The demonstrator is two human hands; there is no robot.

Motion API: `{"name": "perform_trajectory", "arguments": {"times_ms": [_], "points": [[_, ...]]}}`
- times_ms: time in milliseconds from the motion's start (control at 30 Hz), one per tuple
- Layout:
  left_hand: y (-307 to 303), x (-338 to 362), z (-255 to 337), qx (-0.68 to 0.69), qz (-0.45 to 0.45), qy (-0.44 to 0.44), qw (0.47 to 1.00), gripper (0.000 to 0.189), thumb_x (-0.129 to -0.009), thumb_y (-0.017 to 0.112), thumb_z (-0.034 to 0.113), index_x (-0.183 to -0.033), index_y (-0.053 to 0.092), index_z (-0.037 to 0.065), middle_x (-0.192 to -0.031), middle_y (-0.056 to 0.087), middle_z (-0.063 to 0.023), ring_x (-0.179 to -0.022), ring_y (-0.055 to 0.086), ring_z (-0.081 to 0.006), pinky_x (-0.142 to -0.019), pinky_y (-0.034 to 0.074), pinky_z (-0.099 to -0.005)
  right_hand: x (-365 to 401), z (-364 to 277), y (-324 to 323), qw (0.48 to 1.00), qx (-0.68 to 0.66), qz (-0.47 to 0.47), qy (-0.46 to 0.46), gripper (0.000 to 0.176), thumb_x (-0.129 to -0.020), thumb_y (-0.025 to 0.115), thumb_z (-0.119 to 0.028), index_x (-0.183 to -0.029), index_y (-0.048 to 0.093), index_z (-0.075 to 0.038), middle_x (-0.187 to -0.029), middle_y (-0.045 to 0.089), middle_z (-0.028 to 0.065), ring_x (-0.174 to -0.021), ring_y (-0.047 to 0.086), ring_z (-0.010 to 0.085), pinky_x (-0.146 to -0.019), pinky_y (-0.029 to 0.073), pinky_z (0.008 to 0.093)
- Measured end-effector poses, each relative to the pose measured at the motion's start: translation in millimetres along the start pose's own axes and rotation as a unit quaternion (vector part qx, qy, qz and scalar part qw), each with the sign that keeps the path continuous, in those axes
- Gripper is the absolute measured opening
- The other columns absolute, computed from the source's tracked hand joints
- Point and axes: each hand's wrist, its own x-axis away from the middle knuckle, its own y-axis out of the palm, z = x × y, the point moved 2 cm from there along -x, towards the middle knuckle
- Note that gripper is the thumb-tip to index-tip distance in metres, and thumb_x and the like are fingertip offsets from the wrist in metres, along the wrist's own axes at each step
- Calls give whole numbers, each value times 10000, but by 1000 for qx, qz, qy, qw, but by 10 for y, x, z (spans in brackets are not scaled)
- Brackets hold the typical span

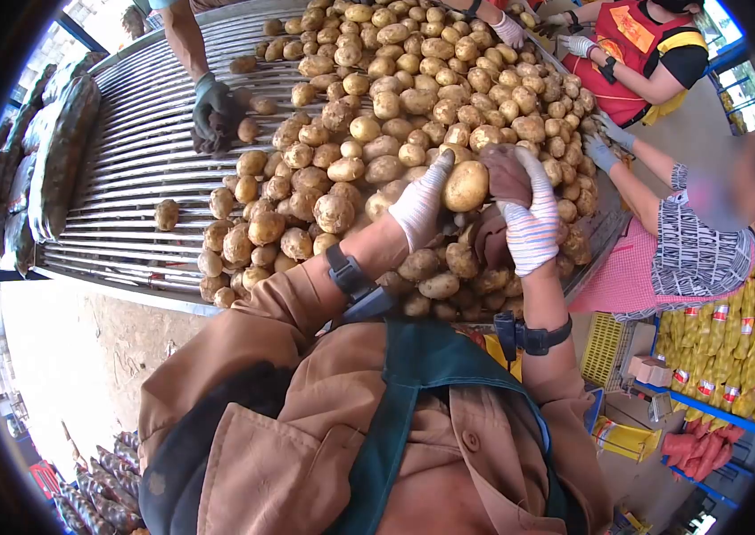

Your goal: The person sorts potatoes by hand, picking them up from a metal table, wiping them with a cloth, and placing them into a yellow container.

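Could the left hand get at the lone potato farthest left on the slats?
Probably, with a stretch: nothing covers the lone potato, though the left hand is busy with another potato.

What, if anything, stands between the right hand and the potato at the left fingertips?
The brown cloth, held in the right hand, lies between it and the potato. Nothing visible separates the left hand from that potato.

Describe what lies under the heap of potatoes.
Slats show beneath the scattered potatoes at picture left. Under the middle of the heap, crowded potatoes cover the surface, so what lies there cannot be seen.
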Motion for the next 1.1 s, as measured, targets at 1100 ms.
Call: {"name": "perform_trajectory", "arguments": {"times_ms": [1100], "points": [[-12,360,306,-68,-59,96,991,1031,-729,809,89,-1545,178,60,-1493,344,-146,-1305,441,-285,-1053,427,-378,460,-78,-63,987,112,114,27,492,-760,595,124,-1197,637,-99,-1222,566,163,-1080,624,320,-918,517,362]]}}
